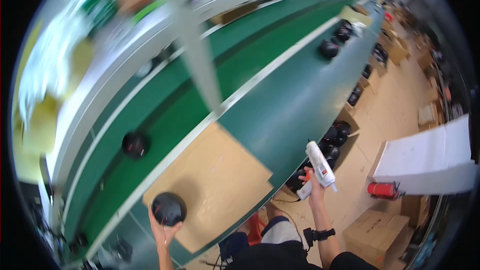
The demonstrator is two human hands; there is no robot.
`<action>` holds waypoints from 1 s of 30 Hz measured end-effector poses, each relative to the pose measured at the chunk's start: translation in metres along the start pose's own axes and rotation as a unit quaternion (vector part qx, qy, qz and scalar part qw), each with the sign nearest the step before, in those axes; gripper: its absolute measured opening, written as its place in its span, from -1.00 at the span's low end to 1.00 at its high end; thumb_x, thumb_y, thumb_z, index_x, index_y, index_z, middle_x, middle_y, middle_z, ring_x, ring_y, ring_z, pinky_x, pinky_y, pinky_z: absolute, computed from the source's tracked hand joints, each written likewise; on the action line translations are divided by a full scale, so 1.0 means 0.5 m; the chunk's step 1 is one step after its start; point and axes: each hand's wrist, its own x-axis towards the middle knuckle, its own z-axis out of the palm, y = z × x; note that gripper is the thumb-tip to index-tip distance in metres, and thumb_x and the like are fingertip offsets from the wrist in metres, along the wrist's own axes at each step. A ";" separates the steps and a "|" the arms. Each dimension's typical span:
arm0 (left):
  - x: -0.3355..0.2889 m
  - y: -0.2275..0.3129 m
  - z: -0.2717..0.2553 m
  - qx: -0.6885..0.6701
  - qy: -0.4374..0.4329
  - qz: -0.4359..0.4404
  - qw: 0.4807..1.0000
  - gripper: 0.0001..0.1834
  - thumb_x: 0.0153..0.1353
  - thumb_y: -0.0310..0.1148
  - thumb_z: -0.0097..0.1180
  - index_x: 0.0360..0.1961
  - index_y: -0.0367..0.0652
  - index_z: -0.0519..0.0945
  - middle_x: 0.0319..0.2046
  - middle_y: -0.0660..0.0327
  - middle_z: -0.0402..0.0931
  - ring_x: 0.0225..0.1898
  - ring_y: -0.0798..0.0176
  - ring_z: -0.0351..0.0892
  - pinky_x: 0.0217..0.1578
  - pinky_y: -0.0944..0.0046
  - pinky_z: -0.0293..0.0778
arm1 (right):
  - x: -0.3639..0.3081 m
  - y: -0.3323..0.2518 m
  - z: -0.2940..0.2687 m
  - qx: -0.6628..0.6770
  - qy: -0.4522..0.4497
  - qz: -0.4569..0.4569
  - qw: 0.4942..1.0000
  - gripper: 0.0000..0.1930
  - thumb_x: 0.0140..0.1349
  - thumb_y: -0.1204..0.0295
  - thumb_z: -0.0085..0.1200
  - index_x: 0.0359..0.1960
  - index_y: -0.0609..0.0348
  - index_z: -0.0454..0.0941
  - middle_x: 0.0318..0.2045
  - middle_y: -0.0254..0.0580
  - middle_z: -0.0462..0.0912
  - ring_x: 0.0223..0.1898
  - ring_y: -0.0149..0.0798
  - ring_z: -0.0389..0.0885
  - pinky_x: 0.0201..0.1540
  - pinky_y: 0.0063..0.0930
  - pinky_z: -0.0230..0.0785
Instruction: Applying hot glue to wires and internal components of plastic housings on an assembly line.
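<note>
At the near left, my left hand (pixel 164 231) is closed round the lower edge of a black, round, helmet-like shell (pixel 169 209). The shell is over the corner of a tan cardboard sheet (pixel 220 180) on the green bench. Out to the right, past the bench's edge, my right hand (pixel 315 190) grips a white glue gun (pixel 320 164) by its handle. An orange trigger shows by my fingers. The gun's narrow nozzle points down and to the right, away from the shell, and a cord trails from the handle.
A green conveyor belt (pixel 165 115) runs beyond the bench, carrying another black shell (pixel 135 144). More shells (pixel 329 48) sit farther along the bench. An open carton (pixel 345 132) of shells stands against its right edge. A fire extinguisher (pixel 384 190) and a closed carton (pixel 375 235) are at right.
</note>
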 end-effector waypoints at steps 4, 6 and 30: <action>0.098 0.113 0.227 0.038 -0.132 0.072 0.988 0.49 -0.52 -0.19 0.74 0.46 -0.34 0.06 0.29 -0.11 0.28 0.31 -0.08 0.36 0.35 0.03 0.34 | 0.043 -0.003 -0.109 0.073 0.055 0.065 0.994 -0.67 0.41 0.31 0.17 0.12 0.18 0.54 -0.07 -0.16 0.72 -0.28 -0.27 0.76 -0.33 -0.49 0.52; 0.161 0.171 0.400 0.045 -0.186 0.177 0.965 0.45 -0.49 -0.22 0.73 0.44 -0.34 0.06 0.29 -0.10 0.27 0.32 -0.05 0.36 0.35 0.04 0.32 | 0.044 -0.020 -0.167 0.083 0.068 0.075 0.991 -0.67 0.40 0.34 0.18 0.13 0.17 0.53 -0.07 -0.16 0.73 -0.28 -0.26 0.76 -0.33 -0.49 0.53; 0.342 0.681 1.549 -0.057 -0.265 0.377 0.885 0.38 -0.12 -0.17 0.60 0.53 -0.34 -0.16 0.46 -0.32 -0.02 0.50 -0.30 0.00 0.48 -0.07 0.03 | -0.034 0.048 -0.424 0.019 0.144 0.170 0.975 -0.64 0.42 0.26 0.17 0.17 0.11 0.59 -0.15 -0.21 0.73 -0.16 -0.40 0.68 -0.33 -0.56 0.50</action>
